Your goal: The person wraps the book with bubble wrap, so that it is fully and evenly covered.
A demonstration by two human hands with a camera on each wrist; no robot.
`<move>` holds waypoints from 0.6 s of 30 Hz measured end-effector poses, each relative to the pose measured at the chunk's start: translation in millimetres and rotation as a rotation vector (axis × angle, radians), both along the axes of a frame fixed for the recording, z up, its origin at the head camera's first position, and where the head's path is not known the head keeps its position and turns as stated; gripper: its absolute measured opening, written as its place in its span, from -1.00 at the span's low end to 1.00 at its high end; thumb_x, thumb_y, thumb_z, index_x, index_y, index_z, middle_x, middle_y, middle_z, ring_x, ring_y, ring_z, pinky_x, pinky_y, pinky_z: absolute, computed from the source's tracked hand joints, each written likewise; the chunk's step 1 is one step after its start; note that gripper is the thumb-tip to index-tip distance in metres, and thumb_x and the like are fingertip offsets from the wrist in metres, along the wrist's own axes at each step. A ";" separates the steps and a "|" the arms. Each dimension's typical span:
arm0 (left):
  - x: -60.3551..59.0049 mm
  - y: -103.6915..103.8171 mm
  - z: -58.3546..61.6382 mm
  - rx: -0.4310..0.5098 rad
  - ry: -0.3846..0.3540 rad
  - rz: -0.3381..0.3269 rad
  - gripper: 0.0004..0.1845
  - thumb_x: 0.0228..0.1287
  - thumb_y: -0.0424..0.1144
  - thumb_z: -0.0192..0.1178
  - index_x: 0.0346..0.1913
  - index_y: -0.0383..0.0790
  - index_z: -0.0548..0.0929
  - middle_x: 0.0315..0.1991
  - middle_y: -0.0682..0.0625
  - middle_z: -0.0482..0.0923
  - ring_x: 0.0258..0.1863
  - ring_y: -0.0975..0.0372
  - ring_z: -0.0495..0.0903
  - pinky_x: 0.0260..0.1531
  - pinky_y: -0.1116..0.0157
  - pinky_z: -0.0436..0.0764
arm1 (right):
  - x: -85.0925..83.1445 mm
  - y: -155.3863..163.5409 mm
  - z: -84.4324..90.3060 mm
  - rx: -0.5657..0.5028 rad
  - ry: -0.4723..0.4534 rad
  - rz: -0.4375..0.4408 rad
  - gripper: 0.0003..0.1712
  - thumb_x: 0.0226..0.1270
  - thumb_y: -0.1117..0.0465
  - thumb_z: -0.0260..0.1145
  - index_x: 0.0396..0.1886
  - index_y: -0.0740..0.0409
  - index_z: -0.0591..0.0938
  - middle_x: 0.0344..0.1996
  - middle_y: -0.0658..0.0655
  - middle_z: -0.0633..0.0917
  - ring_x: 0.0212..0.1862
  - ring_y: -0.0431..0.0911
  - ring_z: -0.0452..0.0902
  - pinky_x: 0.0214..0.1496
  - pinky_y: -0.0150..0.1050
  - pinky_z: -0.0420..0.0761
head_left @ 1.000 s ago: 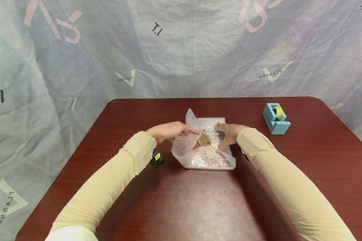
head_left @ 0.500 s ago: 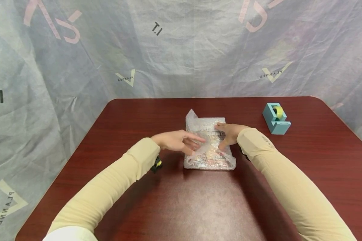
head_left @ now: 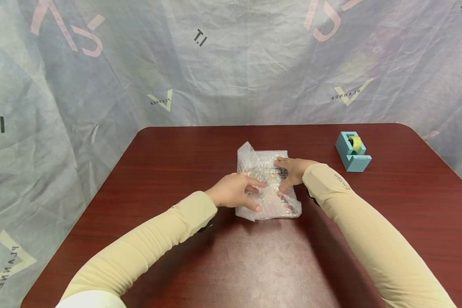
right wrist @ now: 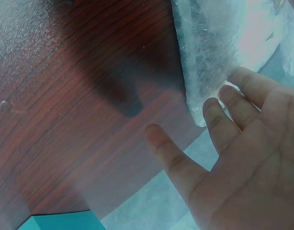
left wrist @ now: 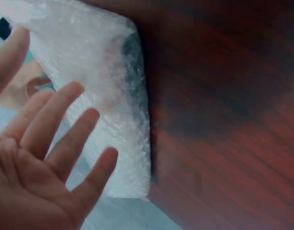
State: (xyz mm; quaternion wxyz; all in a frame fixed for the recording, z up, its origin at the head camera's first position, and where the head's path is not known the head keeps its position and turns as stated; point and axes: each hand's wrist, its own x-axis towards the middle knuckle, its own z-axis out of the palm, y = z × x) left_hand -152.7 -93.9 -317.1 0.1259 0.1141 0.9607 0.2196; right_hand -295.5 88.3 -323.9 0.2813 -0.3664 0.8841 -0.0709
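Note:
A flat bundle in clear bubble wrap [head_left: 273, 207] lies mid-table, its contents blurred under the plastic. One loose wrap corner [head_left: 247, 154] sticks up at its far left. My left hand [head_left: 235, 190] is over the bundle's left side, thumb and fingers spread; the left wrist view shows its open palm [left wrist: 37, 177] beside the wrap [left wrist: 99, 96]. On the right side, my right hand [head_left: 295, 170] rests on the wrap with fingers apart. In the right wrist view the fingertips of the right hand [right wrist: 252, 158] are at the wrap's edge [right wrist: 204, 62].
A light blue tape dispenser [head_left: 352, 156] with a yellow roll stands at the back right of the dark red wooden table [head_left: 177, 145]. Its teal corner [right wrist: 65, 221] shows in the right wrist view. A grey printed cloth [head_left: 231, 64] hangs behind the table.
My left hand has let go of the left wrap flap and come toward the front. That flap now lies over the bundle, covering the brownish item seen before. The right hand has stayed put.

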 end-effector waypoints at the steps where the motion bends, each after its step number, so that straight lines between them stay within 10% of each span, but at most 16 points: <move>1: -0.7 1.3 -1.3 -0.031 0.029 -0.007 -0.29 0.11 -0.04 0.55 0.36 0.00 0.59 0.01 0.07 0.75 0.09 0.30 0.67 0.22 0.22 0.51 | -0.4 -0.1 -0.3 0.000 0.001 0.002 0.14 0.24 0.06 0.51 0.64 0.22 0.05 0.62 0.29 -0.04 0.58 0.29 -0.10 0.51 0.19 0.16; 13: 2.8 8.9 -14.2 -0.156 0.183 0.025 -0.31 -0.03 0.12 0.59 0.21 0.00 0.70 0.08 0.06 0.67 0.03 0.19 0.62 0.06 0.18 0.56 | -0.1 4.1 1.8 -0.028 0.009 0.024 0.15 0.20 0.07 0.52 0.62 0.27 0.07 0.61 0.32 -0.02 0.58 0.30 -0.09 0.52 0.17 0.15; 18: 7.5 9.7 -21.5 -0.196 0.155 0.143 0.12 -0.07 0.23 0.57 0.53 -0.14 0.32 0.44 -0.27 0.25 0.44 -0.15 0.27 0.43 -0.07 0.23 | -0.9 4.9 0.8 -0.044 -0.010 0.032 0.14 0.22 0.08 0.51 0.63 0.26 0.06 0.62 0.31 -0.04 0.58 0.30 -0.14 0.52 0.18 0.13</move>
